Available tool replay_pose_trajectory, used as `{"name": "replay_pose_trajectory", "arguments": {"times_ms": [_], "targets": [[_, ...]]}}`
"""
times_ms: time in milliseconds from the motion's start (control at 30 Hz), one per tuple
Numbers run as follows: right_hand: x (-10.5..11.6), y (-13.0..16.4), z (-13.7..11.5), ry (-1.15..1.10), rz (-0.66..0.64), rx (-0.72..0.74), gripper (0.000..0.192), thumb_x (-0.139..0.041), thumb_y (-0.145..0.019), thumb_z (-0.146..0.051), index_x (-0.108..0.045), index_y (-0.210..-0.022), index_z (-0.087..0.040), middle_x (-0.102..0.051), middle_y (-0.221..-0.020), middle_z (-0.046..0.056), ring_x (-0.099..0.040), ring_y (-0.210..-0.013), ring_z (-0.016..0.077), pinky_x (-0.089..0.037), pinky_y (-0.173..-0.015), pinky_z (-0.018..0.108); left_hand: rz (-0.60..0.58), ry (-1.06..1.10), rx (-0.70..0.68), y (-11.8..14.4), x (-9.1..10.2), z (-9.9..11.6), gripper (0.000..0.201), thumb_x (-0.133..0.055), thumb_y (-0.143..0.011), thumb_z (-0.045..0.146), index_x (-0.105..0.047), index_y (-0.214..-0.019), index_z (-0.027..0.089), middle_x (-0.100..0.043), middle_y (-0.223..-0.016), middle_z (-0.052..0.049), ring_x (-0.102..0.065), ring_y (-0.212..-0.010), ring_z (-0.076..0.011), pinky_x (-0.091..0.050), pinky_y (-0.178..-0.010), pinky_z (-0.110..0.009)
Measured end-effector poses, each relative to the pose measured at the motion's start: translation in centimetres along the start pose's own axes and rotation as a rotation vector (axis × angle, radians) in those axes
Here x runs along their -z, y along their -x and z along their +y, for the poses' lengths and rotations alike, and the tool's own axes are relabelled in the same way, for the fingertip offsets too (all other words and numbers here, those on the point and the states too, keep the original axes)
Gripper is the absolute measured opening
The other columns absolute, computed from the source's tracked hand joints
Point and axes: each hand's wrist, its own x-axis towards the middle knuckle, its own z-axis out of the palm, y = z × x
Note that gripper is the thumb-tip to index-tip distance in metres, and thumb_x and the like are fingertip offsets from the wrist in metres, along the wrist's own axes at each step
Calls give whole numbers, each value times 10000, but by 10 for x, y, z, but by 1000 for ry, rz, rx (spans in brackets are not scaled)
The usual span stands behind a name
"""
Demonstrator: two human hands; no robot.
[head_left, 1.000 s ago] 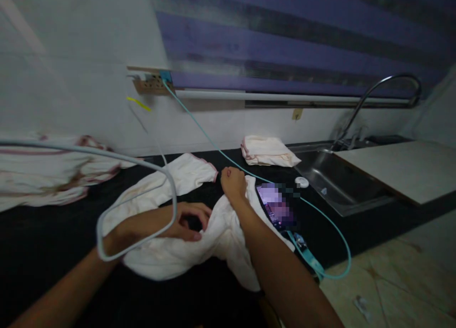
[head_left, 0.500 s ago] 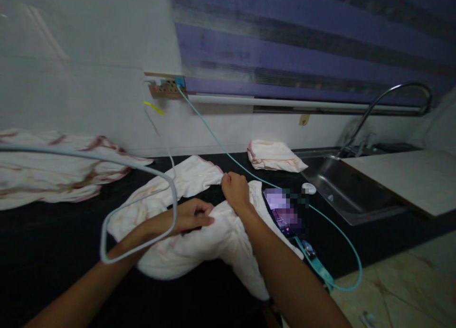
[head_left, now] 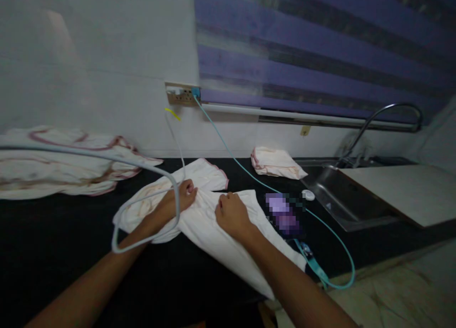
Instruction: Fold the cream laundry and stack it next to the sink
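- Head view, cloth: a white cloth with a pinkish hem is laid across the black counter, one end trailing over the near edge.
- Head view, left hand: the left hand is closed in a fist on the cloth's upper fold; fabric appears to be pinched inside it, though the fingers are partly hidden.
- Head view, right hand: the right hand is set knuckles-up on the middle of the cloth, fingers curled and bunching the fabric beneath.
- Head view, grey cable: a grey cable is looped in front of the left forearm, close to the camera.
- Head view, phone: a phone with its screen lit is lying just beside the cloth on its right.
- Head view, teal cable: a teal cable is run from the wall socket down to the counter edge.
- Head view, folded cloth: a folded cloth is placed near the sink.
- Head view, heap: a heap of cloths is piled at far left.
- Head view, faucet: a curved faucet is mounted behind the sink.
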Motion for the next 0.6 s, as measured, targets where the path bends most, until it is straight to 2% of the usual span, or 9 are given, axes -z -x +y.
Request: {"name": "replay_pose_trajectory", "arguments": {"times_ms": [133,200,233,267,333,433,500,600], "targets": [[-2,15,10,27,2,119,344,-481,-1036,-335,-657,-1271,-155,-639,-1370,163,-560,-1297,287,-431,-1099,417,117,-191,-144,2,6,-1,217,-498,-941,407,-537,-924,194,-590,-1022,-119,-528,-1026,-271,-412,-966,-400],[-6,18,16,42,35,105,411,-425,-1071,-356,-607,-1386,-165,-568,-1508,156,-482,-1419,282,-354,-1189,442,127,-206,-220,5,12,12,247,-498,-950,429,-568,-969,192,-597,-1074,-121,-529,-1074,-274,-411,-994,-394],[-8,16,19,55,46,74,441,-402,-1083,-366,-583,-1430,-163,-537,-1552,155,-441,-1465,284,-317,-1218,456,101,-209,-257,7,15,21,269,-486,-960,443,-578,-960,190,-606,-1058,-119,-543,-1037,-265,-424,-965,-385],[-10,14,21,68,50,36,468,-386,-1091,-383,-564,-1460,-156,-513,-1581,155,-406,-1499,292,-288,-1236,471,44,-205,-294,10,16,32,296,-468,-973,457,-586,-935,187,-619,-1022,-114,-557,-975,-252,-435,-918,-372],[-15,7,26,78,40,-21,517,-366,-1100,-419,-534,-1503,-143,-478,-1616,151,-359,-1536,309,-254,-1253,490,-165,-185,-374,19,16,56,350,-457,-986,478,-612,-865,188,-649,-926,-97,-567,-849,-224,-430,-817,-345],[-18,-2,31,61,23,-40,552,-350,-1104,-461,-513,-1531,-152,-464,-1631,132,-339,-1551,318,-248,-1254,495,-484,-187,-454,38,17,93,383,-600,-912,557,-683,-793,202,-688,-800,-70,-556,-708,-197,-385,-700,-321],[-18,-5,33,52,31,-41,518,-337,-1110,-439,-539,-1508,-176,-484,-1619,123,-349,-1545,304,-255,-1247,489,-633,-164,-424,51,22,113,427,-663,-855,605,-700,-704,208,-683,-696,-50,-530,-607,-174,-351,-626,-312],[-16,-6,36,40,37,-25,458,-337,-1111,-388,-586,-1447,-202,-527,-1584,112,-377,-1525,270,-259,-1243,465,-918,-48,-295,63,31,128,592,-572,-898,643,-625,-511,199,-622,-523,-44,-493,-469,-152,-344,-545,-305]]}}
